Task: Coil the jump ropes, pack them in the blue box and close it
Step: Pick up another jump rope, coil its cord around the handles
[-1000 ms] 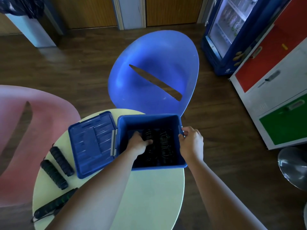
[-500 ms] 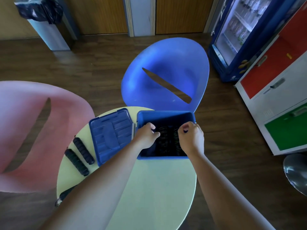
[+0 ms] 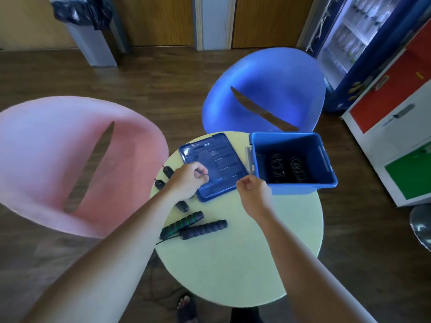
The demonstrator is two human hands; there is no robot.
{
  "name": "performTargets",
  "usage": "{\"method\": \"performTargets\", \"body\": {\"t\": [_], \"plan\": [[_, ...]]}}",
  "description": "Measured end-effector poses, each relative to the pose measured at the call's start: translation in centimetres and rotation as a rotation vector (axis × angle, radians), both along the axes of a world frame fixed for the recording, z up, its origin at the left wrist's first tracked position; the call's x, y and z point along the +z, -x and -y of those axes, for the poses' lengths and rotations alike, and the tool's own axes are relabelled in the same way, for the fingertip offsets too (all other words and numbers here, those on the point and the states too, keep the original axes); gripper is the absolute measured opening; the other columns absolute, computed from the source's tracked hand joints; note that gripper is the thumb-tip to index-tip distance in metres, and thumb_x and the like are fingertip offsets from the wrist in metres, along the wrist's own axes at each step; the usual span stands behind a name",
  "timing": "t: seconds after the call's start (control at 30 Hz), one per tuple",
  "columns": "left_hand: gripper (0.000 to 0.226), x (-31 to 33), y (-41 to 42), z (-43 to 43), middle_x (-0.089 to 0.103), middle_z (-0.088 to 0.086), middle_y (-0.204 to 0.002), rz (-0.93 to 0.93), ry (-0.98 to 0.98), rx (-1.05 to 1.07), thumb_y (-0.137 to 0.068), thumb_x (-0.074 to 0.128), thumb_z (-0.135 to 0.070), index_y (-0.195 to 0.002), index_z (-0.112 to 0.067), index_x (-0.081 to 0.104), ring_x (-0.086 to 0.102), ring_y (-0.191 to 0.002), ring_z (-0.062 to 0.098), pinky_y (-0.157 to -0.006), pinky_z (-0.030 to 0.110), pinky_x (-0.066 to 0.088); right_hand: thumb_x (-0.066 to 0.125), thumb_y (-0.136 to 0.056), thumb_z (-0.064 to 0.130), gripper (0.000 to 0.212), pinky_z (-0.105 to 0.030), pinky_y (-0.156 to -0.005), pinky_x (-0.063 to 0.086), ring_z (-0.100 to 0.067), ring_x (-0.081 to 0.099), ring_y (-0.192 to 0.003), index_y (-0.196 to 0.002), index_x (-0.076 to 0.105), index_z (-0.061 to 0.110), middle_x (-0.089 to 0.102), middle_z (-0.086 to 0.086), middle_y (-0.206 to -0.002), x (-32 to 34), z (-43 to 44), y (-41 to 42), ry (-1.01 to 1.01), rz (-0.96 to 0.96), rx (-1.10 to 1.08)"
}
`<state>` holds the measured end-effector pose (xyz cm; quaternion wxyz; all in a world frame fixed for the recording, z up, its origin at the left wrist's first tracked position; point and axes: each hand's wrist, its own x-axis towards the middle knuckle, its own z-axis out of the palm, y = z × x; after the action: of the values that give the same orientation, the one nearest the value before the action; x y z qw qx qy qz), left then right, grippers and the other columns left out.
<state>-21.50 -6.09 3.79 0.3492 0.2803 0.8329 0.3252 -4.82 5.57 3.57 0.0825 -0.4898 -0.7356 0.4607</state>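
1. The jump rope handles not yet packed lie on the left part of the round table. A thin cord slips over the edge, and I judge its hanging weight could drag one off. The grips are ribbed, foam-like cylinders.
2. The left hand, fingers curled, hangs over the near-left edge of the lid. I cannot tell whether it pinches anything. The lid is flat, glossy hard plastic, moulded with ribs.
3. The right hand is curled with nothing visible in it, just beside the near corner of the blue box. A knock could shove the box, which sits near the table's far-right edge.
4. Two coiled ropes lie inside the box. They look springy and could unwind and foul the lid.
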Motion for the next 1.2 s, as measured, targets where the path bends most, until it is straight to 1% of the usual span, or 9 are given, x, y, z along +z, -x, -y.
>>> {"method": "performTargets", "body": {"t": [0.1,0.27,0.47,0.53,0.67,0.77,0.93,1.07,1.2], "plan": [[0.011,-1.5,0.6,4.1,0.068,-0.004,-0.095,-0.011,0.096,-0.057,-0.097,0.063,-0.030,-0.105,-0.023,0.063,0.063,-0.080,0.018,-0.065,0.028,0.045,0.052,-0.093,0.026,0.013,-0.027,-0.056,0.042,-0.023,0.061,-0.077,-0.091,0.064,0.020,0.066,0.002,-0.077,-2.6,4.3,0.6,0.110,0.083,-0.030],[0.009,-6.4,0.9,8.3,0.070,-0.004,-0.106,-0.017,0.215,-0.137,-0.096,0.065,-0.030,-0.102,-0.025,0.060,0.063,-0.089,0.016,-0.066,0.024,0.045,0.056,-0.092,0.030,0.021,-0.032,-0.075,0.049,-0.027,0.063,-0.092,-0.106,0.066,0.018,0.070,-0.004,-0.093,-7.2,8.4,0.4,0.244,0.234,-0.140],[0.018,-10.8,0.7,10.3,0.067,0.002,-0.120,-0.101,0.250,-0.167,-0.099,0.061,-0.026,-0.115,-0.017,0.062,0.065,-0.106,0.022,-0.089,0.040,0.054,0.056,-0.092,0.028,0.015,-0.033,-0.078,0.049,-0.027,0.059,-0.092,-0.103,0.060,0.017,0.062,-0.001,-0.093,-10.2,9.7,0.5,0.224,0.297,-0.186],[0.023,-11.4,0.8,10.5,0.066,0.003,-0.119,-0.182,0.227,-0.161,-0.100,0.059,-0.024,-0.122,-0.019,0.058,0.065,-0.103,0.023,-0.084,0.039,0.054,0.059,-0.094,0.032,0.019,-0.033,-0.077,0.047,-0.026,0.058,-0.090,-0.100,0.059,0.015,0.063,-0.001,-0.093,-11.0,9.8,0.7,0.228,0.279,-0.219],[0.042,-11.7,2.0,10.0,0.062,0.000,-0.109,-0.316,0.210,-0.175,-0.101,0.052,-0.019,-0.141,-0.028,0.041,0.061,-0.076,0.022,-0.066,0.037,0.052,0.062,-0.093,0.040,0.028,-0.035,-0.077,0.047,-0.027,0.058,-0.088,-0.094,0.052,0.014,0.063,-0.001,-0.091,-11.7,9.8,1.2,0.218,0.266,-0.269],[0.053,-11.9,3.4,9.2,0.061,0.007,-0.111,-0.418,0.251,-0.258,-0.100,0.050,-0.016,-0.149,-0.030,0.036,0.058,-0.073,0.024,-0.061,0.037,0.047,0.064,-0.091,0.039,0.029,-0.037,-0.074,0.047,-0.029,0.058,-0.087,-0.089,0.044,0.017,0.061,-0.003,-0.091,-12.1,10.2,1.4,0.221,0.257,-0.291],[0.047,-11.9,4.4,8.1,0.051,0.013,-0.125,-0.618,0.317,-0.373,-0.098,0.059,-0.019,-0.144,-0.022,0.050,0.057,-0.106,0.032,-0.085,0.045,0.051,0.059,-0.093,0.039,0.028,-0.033,-0.072,0.042,-0.022,0.052,-0.079,-0.095,0.043,0.017,0.049,-0.003,-0.100,-12.0,10.5,1.3,0.209,0.299,-0.262],[0.039,-11.9,5.3,7.2,0.049,0.007,-0.132,-0.803,0.303,-0.507,-0.095,0.066,-0.029,-0.131,-0.016,0.058,0.047,-0.118,0.030,-0.097,0.044,0.043,0.058,-0.093,0.043,0.027,-0.037,-0.081,0.047,-0.029,0.054,-0.098,-0.097,0.047,0.019,0.047,-0.002,-0.105,-11.8,10.4,1.4,0.124,0.367,-0.208],[0.038,-11.7,6.8,6.9,0.058,0.001,-0.131,-0.834,0.324,-0.680,-0.098,0.059,-0.038,-0.131,-0.020,0.054,0.047,-0.123,0.027,-0.100,0.043,0.033,0.057,-0.095,0.034,0.023,-0.038,-0.091,0.044,-0.028,0.049,-0.106,-0.111,0.055,0.018,0.052,-0.006,-0.116,-11.3,10.7,1.7,-0.130,0.379,-0.030]]}}
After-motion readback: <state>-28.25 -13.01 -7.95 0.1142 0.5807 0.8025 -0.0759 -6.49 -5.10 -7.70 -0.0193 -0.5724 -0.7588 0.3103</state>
